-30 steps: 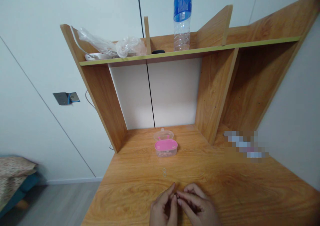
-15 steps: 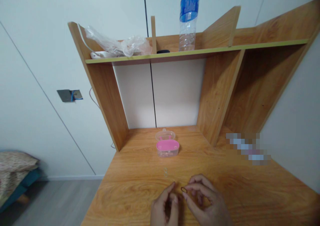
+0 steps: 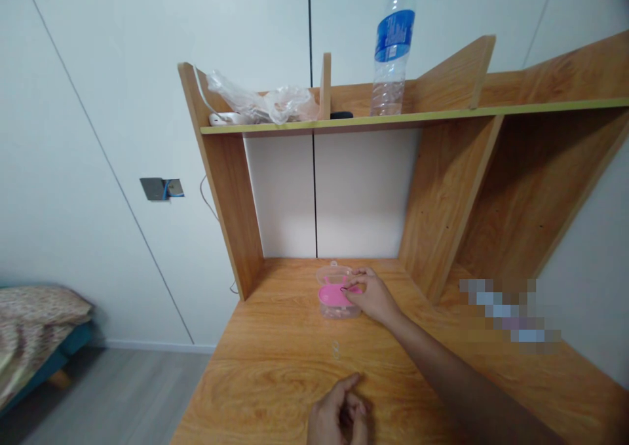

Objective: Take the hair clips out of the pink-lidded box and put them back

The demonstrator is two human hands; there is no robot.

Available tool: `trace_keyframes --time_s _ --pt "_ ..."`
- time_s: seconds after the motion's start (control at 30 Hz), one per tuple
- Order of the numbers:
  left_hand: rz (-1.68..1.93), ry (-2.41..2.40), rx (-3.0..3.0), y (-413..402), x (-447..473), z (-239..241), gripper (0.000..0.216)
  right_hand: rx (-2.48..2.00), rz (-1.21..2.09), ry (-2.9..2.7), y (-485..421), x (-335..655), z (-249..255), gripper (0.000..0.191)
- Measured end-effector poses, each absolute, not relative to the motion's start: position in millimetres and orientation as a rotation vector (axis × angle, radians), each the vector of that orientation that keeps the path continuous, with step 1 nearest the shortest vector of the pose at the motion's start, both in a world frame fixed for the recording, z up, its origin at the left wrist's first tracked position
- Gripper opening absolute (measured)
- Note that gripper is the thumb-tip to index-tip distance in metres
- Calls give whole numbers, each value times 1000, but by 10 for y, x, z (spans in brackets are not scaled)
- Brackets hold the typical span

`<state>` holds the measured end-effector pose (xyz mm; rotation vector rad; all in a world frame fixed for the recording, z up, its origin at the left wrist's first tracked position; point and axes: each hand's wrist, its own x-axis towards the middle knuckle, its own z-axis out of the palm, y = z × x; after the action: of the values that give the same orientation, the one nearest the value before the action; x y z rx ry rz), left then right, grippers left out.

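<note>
Reaching out over the desk [image 3: 265, 373], my right hand [image 3: 374, 299] pinches a small dark elastic band [image 3: 343, 290] above the pink top of a small clear plastic box [image 3: 339, 310]. The box has its clear lid [image 3: 334, 274] hinged up at the back. My fingers cover the box's right end. In front of the box lie a couple of small clear loops [image 3: 336, 350]. Low in the view, my left hand [image 3: 339, 413] rests near the desk with its index finger stretched out and the others loosely curled, holding nothing.
A wooden shelf unit [image 3: 236, 202] stands at the back of the desk. On its upper board are a plastic bag [image 3: 275, 104] and a water bottle [image 3: 393, 45]. A blurred item [image 3: 506, 314] lies at the right. A bed [image 3: 39, 333] stands at far left.
My right hand has moved forward from beside my left hand to the box, carrying the dark elastic band. The left hand stays near the front. The view has shifted slightly.
</note>
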<state>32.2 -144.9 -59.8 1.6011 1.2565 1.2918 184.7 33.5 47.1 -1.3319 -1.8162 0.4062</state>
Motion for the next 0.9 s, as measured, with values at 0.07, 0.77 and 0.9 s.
trace_keyframes --time_s 0.07,0.77,0.9 --pt "1306 1262 1613 -1443 322 -597 46 -1354 407 -1816 450 1821 431 10" --pt "1303 1335 1577 -1478 337 -521 31 -1182 492 -2240 -327 1710 415 16" --pt "1321 1338 1583 -1474 346 -522 30 -1315 548 -2310 -450 1644 210 24"
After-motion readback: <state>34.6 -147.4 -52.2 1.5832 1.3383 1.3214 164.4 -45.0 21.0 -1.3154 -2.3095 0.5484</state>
